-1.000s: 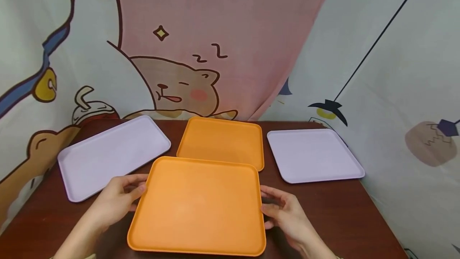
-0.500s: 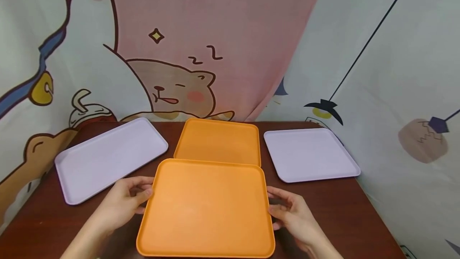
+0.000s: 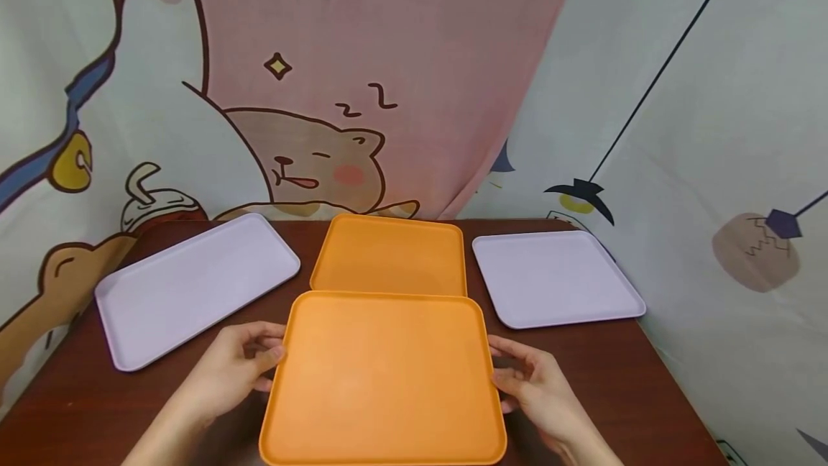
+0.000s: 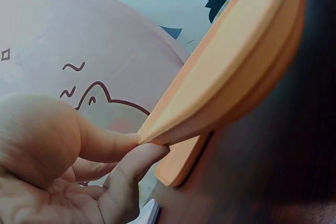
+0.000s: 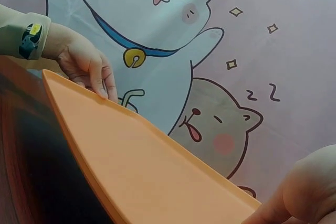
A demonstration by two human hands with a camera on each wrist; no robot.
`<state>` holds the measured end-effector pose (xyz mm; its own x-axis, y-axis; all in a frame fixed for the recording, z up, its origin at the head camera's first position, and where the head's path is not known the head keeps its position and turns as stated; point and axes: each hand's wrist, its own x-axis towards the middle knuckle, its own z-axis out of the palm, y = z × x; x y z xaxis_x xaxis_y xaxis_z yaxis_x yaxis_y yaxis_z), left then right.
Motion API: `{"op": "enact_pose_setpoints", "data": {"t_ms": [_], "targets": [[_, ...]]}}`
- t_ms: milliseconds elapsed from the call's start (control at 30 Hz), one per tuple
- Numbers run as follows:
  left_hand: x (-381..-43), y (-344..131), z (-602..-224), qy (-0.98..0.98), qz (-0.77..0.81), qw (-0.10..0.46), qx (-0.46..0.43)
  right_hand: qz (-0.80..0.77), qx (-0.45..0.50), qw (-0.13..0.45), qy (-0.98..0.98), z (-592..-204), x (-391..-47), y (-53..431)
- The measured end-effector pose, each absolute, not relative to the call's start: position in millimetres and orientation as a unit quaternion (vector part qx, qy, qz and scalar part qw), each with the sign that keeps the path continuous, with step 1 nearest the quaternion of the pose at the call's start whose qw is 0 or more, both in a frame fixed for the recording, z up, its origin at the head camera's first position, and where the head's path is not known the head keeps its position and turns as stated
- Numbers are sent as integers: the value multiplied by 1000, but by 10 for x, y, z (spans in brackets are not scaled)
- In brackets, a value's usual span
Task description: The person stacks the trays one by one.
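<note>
Both hands hold a large orange tray by its short sides, lifted over the table. At its left rim, my left hand pinches the edge between thumb and fingers; the left wrist view shows the thumb under the rim. My right hand pinches the opposite rim, only partly seen in the right wrist view. Behind the held tray lies a second orange tray, its near edge covered by the first in the head view.
A long pale lilac tray lies slanted at the left of the dark brown table. Another lilac tray is at the back right. A cartoon-printed cloth hangs behind the table.
The held orange tray and both hands have shifted to the right and slightly nearer the front. The other trays stay put; the head view has turned a little.
</note>
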<state>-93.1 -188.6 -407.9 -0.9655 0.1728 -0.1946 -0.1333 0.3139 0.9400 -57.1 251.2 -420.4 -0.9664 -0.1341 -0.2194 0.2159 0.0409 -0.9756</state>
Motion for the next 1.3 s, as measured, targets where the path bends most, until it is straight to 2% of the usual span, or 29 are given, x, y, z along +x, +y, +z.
{"op": "enact_pose_setpoints", "data": {"t_ms": [667, 1300], "targets": [[-921, -1805, -4157, 789, 591, 167, 17, -672, 46, 117, 729, -4239, -550, 2590], [-941, -1735, -4239, 786, 593, 173, 10, -663, 37, 116, 739, -4338, -560, 2628]]}}
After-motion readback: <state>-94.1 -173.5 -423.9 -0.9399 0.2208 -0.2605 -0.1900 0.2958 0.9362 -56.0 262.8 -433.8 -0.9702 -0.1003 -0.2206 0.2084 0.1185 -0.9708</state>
